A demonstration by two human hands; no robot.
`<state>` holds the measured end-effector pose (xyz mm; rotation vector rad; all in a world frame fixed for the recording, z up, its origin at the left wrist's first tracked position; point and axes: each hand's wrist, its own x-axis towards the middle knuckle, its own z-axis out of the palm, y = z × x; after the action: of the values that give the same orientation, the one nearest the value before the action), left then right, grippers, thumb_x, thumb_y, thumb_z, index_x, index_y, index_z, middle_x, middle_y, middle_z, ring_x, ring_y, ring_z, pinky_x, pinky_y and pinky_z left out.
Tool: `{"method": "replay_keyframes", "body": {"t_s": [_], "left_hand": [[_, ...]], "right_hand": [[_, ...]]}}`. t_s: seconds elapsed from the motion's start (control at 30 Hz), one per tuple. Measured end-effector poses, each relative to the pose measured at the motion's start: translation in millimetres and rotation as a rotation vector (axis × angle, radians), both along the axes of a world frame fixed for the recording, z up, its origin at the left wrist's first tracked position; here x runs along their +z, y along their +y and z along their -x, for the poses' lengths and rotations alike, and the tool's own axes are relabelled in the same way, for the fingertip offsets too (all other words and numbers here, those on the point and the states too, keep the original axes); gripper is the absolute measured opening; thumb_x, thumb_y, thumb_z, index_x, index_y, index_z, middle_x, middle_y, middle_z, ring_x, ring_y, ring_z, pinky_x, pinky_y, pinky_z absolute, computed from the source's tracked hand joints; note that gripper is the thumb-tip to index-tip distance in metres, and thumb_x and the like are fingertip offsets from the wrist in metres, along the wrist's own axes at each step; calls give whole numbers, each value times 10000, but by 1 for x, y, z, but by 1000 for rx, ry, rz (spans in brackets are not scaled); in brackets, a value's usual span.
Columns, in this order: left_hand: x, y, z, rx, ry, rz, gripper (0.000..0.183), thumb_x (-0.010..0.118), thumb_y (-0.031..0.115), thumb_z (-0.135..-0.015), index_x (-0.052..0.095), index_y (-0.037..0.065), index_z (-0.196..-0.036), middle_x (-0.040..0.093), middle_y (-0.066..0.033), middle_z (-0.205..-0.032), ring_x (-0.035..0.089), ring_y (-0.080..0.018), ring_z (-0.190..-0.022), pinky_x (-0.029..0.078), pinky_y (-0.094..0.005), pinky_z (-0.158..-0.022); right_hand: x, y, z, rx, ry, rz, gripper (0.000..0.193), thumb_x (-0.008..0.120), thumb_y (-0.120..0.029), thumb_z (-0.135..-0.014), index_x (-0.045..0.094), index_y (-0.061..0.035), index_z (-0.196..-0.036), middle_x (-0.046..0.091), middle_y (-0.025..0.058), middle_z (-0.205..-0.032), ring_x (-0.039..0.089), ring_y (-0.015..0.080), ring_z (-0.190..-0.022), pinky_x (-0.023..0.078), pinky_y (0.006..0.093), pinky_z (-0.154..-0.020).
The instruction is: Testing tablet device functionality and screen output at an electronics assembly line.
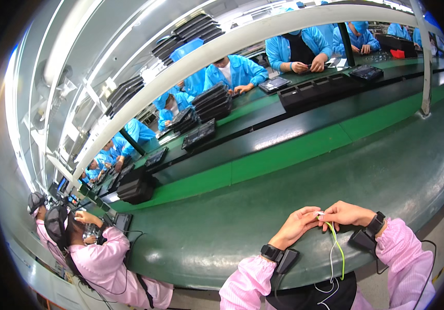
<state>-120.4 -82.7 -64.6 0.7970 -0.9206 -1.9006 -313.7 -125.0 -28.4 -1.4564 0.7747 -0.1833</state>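
Both my hands meet over the near edge of the green table, fingertips almost touching. My left hand [303, 222] is closed in a pinch around the upper end of a thin cable [334, 235]. From the other side my right hand [345, 213] pinches the same spot, where a small white piece shows between the fingers. Below the hands the cable hangs as a bright green strand and a white strand, down over the table edge toward my lap. The exact shape of the held end is hidden by my fingers. Black straps with small boxes sit on both my wrists.
The green table [222, 227] curves around in front of me. A conveyor [284, 142] runs behind it, with black trays [317, 93] and stacked trays [211, 103]. A white rail [222, 46] crosses above. People in blue work across; a person in pink [98, 253] sits at left.
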Motion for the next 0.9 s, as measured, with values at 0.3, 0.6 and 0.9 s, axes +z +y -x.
{"method": "replay_keyframes", "body": {"t_s": [0.3,0.6,0.9], "left_hand": [[2,2,0,8,-4,-11,274,512,129,-885,486,-18,-1114,563,-99,-1036,554,-174,-939,442,-299,-894],[-3,-1,-1,-2,2,11,273,509,137,-888,482,-15,-1114,553,-103,-1056,553,-167,-944,444,-295,-891],[-8,0,-3,-32,47,31,256,503,155,-894,490,1,-1099,563,-84,-988,553,-147,-919,440,-285,-886]], "right_hand": [[1,1,-1,3,14,-13,325,506,-308,-886,651,-18,-862,640,29,-744,502,62,-536,423,194,-493],[3,1,0,2,10,-2,338,508,-317,-884,643,-8,-867,642,36,-748,503,64,-527,424,194,-494],[9,5,-4,-24,46,13,298,497,-256,-894,634,7,-860,640,53,-740,517,77,-542,423,194,-507]]}}
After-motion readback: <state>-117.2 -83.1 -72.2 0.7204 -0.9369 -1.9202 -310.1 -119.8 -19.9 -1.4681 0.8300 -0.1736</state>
